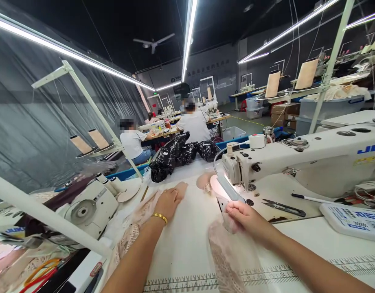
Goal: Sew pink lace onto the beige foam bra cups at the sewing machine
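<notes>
My right hand [240, 213] is closed in a pinch on a sheer pink lace piece [225, 248], which hangs down over the table's front. It is just in front of the sewing machine's needle area, beside a lit grey lamp [228, 187]. My left hand [169, 201], with a gold bracelet [160, 218] at the wrist, is palm down on pink lace fabric [144, 207] at the table's left. Its fingers are together and bent over the cloth. A small pink fabric piece [204, 182] lies by the machine's needle area.
The white sewing machine [297, 158] fills the right side. Thread snips [283, 207], a pen [309, 198] and a white case [352, 221] lie there. A ruler strip [187, 280] runs along the front. Black plastic bags [178, 154] sit behind; two people in white work beyond.
</notes>
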Demonstrator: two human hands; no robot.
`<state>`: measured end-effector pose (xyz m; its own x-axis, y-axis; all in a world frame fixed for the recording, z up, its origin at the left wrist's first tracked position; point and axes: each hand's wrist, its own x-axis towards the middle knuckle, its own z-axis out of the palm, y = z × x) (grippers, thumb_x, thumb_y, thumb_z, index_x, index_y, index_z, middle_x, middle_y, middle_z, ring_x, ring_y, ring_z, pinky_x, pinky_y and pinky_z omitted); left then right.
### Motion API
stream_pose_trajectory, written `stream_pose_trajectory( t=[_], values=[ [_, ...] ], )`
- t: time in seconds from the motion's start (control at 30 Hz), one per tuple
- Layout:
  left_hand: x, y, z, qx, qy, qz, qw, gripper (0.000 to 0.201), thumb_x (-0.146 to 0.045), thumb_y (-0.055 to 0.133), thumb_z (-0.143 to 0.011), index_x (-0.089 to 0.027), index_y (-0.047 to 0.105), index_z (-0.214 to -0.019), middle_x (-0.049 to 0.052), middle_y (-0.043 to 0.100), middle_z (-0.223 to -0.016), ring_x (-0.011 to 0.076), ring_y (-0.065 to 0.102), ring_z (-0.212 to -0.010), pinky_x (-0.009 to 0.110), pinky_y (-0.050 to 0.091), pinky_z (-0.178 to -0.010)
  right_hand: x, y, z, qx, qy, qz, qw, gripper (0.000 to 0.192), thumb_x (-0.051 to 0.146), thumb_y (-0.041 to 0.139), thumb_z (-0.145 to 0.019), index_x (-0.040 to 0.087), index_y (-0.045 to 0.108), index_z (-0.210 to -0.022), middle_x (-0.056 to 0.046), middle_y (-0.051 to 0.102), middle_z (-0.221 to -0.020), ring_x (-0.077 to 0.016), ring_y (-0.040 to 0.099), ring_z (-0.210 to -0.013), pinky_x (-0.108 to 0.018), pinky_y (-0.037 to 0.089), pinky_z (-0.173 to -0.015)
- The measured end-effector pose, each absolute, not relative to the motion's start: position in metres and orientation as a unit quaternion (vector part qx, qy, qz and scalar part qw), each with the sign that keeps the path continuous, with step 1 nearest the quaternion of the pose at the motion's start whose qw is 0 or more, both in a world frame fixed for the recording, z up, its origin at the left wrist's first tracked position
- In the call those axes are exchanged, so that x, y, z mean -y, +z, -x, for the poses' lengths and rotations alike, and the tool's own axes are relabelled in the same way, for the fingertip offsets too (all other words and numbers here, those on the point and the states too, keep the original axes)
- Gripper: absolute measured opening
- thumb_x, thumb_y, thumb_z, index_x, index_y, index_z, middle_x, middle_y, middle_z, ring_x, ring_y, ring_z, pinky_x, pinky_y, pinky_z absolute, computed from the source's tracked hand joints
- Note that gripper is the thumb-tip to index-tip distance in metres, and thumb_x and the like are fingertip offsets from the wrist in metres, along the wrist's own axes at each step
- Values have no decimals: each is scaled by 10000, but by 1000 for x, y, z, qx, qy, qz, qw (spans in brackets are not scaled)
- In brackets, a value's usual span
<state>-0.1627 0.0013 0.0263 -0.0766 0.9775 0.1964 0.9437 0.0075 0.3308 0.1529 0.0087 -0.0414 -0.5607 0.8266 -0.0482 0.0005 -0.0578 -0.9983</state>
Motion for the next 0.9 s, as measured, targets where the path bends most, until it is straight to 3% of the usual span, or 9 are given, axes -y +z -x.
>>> stream_pose_trajectory(
  t=[0.07, 0.13, 0.27, 0.37, 0.5, 0.63, 0.73, 0.83, 0.9],
  values=[
    [-8, 24, 168, -711, 192, -676, 39, 84, -232, 624, -854, -199, 702, -850, 154, 767, -1100, 358, 656, -1121, 516, 449, -1083, -7, -38, -154, 604, 649, 332, 322, 376, 594, 563, -970, 233, 526, -869, 45, 605, -651, -161, 519, -600, -290, 312, -576],
    [-9, 24, 168, -709, 209, -672, 36, 145, -265, 611, -869, -208, 690, -761, 147, 769, -1036, 353, 659, -1089, 497, 458, -1066, -6, -34, -155, 604, 649, 327, 328, 357, 565, 572, -975, 228, 533, -862, 43, 613, -630, -155, 504, -586, -287, 312, -569],
    [2, 34, 152, -705, 283, -649, 49, 277, -421, 544, -943, -214, 728, -951, 130, 742, -1115, 321, 653, -1099, 422, 512, -969, -9, -29, -158, 570, 674, 320, 345, 340, 526, 661, -922, 208, 566, -845, 24, 668, -701, -147, 560, -600, -280, 344, -567],
    [24, 46, 124, -677, 321, -642, 164, 430, -582, 520, -967, -210, 713, -1061, 73, 755, -962, 241, 689, -835, 321, 539, -710, -13, -26, -164, 541, 700, 319, 340, 407, 576, 725, -865, 181, 626, -868, -12, 705, -783, -153, 611, -653, -277, 378, -589],
    [63, 49, 77, -599, 331, -578, 445, 472, -641, 734, -836, -184, 728, -957, 53, 738, -884, 211, 669, -816, 275, 505, -693, -9, -18, -174, 510, 735, 305, 327, 630, 795, 657, -834, 169, 624, -900, -45, 696, -803, -170, 648, -713, -286, 440, -643],
    [81, 43, 49, -601, 278, -602, 447, 469, -646, 701, -845, -186, 682, -937, 19, 673, -748, 193, 618, -712, 283, 462, -642, 1, -12, -179, 553, 701, 304, 333, 603, 724, 786, -776, 164, 653, -956, -17, 643, -819, -152, 600, -722, -293, 472, -687],
    [77, 46, 44, -612, 241, -662, 361, 451, -622, 655, -880, -212, 686, -1066, 78, 725, -996, 264, 659, -901, 367, 516, -769, 10, -8, -180, 618, 632, 313, 347, 360, 462, 834, -807, 173, 675, -951, 33, 558, -750, -135, 520, -708, -272, 421, -661],
    [63, 52, 42, -534, 248, -730, 346, 608, -577, 731, -832, -274, 599, -1343, 108, 592, -1442, 333, 541, -1305, 465, 463, -1063, 20, 3, -180, 674, 584, 304, 337, 183, 316, 763, -848, 185, 696, -957, 55, 486, -726, -125, 462, -695, -261, 367, -643],
    [53, 54, 41, -460, 217, -756, 412, 626, -525, 775, -790, -264, 585, -1327, 94, 617, -1379, 318, 543, -1289, 455, 464, -1068, 26, 14, -183, 713, 540, 301, 330, 114, 278, 735, -872, 196, 704, -945, 53, 490, -728, -127, 459, -692, -262, 366, -641]
  ],
)
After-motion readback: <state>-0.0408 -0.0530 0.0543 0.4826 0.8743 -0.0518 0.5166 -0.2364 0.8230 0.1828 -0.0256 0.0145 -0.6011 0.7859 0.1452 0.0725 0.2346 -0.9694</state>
